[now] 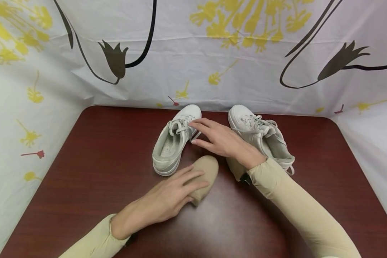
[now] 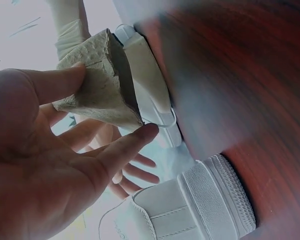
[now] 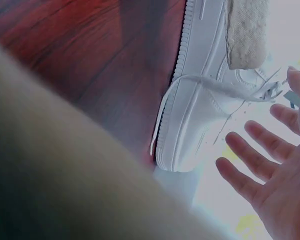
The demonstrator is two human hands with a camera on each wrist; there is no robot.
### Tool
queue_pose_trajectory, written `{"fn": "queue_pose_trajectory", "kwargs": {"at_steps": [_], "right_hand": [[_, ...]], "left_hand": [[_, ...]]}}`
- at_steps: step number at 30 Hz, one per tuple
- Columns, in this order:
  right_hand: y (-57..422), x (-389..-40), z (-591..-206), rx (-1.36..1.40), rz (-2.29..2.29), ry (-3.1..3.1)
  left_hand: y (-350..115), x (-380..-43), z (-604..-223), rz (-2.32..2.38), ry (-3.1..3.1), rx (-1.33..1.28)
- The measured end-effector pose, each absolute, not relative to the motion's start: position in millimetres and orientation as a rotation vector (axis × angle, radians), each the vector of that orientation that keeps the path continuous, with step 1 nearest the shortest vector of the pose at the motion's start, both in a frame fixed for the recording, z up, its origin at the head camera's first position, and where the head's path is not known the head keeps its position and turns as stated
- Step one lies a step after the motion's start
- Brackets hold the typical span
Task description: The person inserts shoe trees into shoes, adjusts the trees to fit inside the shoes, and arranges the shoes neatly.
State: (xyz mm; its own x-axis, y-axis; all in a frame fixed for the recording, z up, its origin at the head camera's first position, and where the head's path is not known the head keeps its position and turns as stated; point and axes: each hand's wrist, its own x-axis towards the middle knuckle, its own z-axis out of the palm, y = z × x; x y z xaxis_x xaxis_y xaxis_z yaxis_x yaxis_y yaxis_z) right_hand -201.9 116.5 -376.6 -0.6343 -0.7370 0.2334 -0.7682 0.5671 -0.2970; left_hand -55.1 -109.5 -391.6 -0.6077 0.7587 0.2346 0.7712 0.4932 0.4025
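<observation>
My left hand [image 1: 162,200] holds a beige moulded-pulp shoe insert [image 1: 209,168] between thumb and fingers. In the left wrist view, the thumb lies on one side of the insert [image 2: 102,85], whose torn-looking hollow end faces the camera. My right hand [image 1: 220,139] reaches over beside the laces of the left white sneaker [image 1: 167,161], fingers extended and apart. From the right wrist view, that hand [image 3: 285,170] has nothing in it. A second pulp insert [image 1: 234,168] is partly hidden under the right forearm, next to the right white sneaker [image 1: 245,122].
Both sneakers stand on a dark red wooden table [image 1: 109,150], toes toward a white curtain [image 1: 167,53] printed with flowers. The curtain borders the table's back and sides. A loose lace [image 3: 162,110] hangs down one shoe's side.
</observation>
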Motion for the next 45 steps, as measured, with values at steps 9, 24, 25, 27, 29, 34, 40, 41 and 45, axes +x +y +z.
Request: {"fn": "queue_pose_trajectory", "kwargs": {"at_steps": [9,24,25,27,29,34,40,41,45], "right_hand": [[110,-202,-379,1.309,0.584,-2.732],[103,-202,-375,1.324,0.602,-2.722],[103,-202,-375,1.321,0.601,-2.72],[102,-202,-374,1.316,0.588,-2.719],[101,-202,-374,1.308,0.578,-2.719],[99,-202,-374,1.286,0.558,-2.726],[97,-201,-373,1.268,0.553,-2.701],[96,-200,-373,1.264,0.555,-2.696],[93,-200,-374,1.24,0.556,-2.686]], "left_hand": [[-112,-52,-392,-0.84,-2.629,-1.369],[-113,-56,-392,-0.984,-2.442,-1.352],[-113,-56,-392,-0.994,-2.441,-1.349],[-113,-56,-392,-1.017,-2.443,-1.341],[-113,-55,-392,-1.032,-2.444,-1.334],[-112,-54,-393,-1.064,-2.431,-1.329],[-111,-54,-393,-1.089,-2.401,-1.331],[-112,-54,-394,-1.089,-2.4,-1.331],[-112,-53,-395,-1.099,-2.385,-1.34]]}}
